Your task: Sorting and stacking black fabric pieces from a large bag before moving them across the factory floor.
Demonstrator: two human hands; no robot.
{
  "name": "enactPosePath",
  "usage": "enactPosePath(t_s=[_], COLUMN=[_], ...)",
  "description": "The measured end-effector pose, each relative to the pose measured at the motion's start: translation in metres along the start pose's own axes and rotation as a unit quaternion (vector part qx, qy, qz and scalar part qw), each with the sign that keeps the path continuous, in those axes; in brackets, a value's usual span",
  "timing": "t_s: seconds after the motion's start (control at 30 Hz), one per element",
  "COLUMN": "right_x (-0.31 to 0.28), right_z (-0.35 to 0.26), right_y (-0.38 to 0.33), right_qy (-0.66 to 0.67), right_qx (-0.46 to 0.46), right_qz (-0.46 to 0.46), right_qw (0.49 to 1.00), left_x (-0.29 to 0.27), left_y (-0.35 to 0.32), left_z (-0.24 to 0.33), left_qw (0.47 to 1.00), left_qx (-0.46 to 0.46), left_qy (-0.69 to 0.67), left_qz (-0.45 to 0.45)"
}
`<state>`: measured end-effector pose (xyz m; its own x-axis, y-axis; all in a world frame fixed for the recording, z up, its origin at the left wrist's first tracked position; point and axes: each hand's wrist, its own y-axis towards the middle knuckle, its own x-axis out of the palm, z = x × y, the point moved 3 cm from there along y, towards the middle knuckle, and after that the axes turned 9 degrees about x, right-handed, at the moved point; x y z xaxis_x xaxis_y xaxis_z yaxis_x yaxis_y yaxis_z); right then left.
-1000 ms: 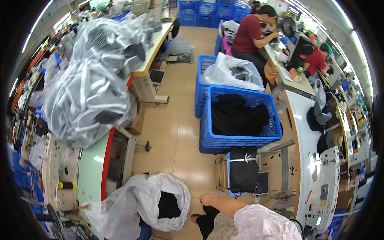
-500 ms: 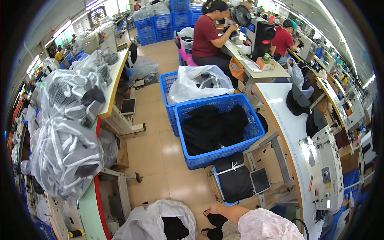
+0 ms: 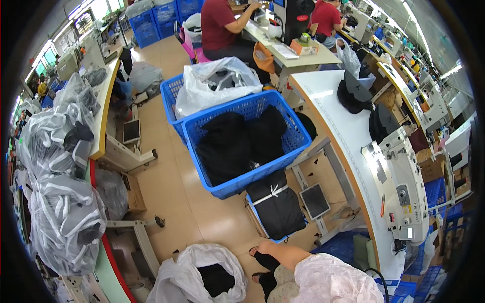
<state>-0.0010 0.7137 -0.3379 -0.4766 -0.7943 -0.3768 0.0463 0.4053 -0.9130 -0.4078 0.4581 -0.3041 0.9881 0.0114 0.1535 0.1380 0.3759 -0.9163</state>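
My view is bright and evenly lit by ceiling strip lights, with soft shadows. Glare whitens the white worktop [image 3: 348, 131]. Fisheye bending curves edges; the corners go black.

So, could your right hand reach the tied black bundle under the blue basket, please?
Probably yes: the right hand is low near the floor, just short of the bundle, with only bare floor between. The basket covers just the bundle's far end.
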Motion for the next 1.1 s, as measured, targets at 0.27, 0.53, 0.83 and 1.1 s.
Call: enactPosePath(t_s=[0.27,0.53,0.83,1.1], right_x=[0.076,-0.052,-0.257,-0.242], right_z=[-0.067,-0.153,-0.140,-0.144], right_y=[0.021,-0.007,0.030,0.052], right_qy=[-0.051,0.249,-0.074,-0.091], right_qx=[-0.286,-0.225,-0.155,-0.170], right_qz=[0.055,0.122,0.516,0.566], right_qw=[0.955,0.934,0.839,0.801], left_x=[0.071,0.076,0.077,0.121], left_y=[0.004,-0.039,-0.002,0.046], left_z=[0.106,0.042,0.021,0.064], left_qw=[0.952,0.967,0.978,0.986], left_qx=[0.148,0.082,0.052,0.100], left_qy=[0.236,0.153,0.121,0.029], left_qz=[0.128,0.184,0.161,0.129])
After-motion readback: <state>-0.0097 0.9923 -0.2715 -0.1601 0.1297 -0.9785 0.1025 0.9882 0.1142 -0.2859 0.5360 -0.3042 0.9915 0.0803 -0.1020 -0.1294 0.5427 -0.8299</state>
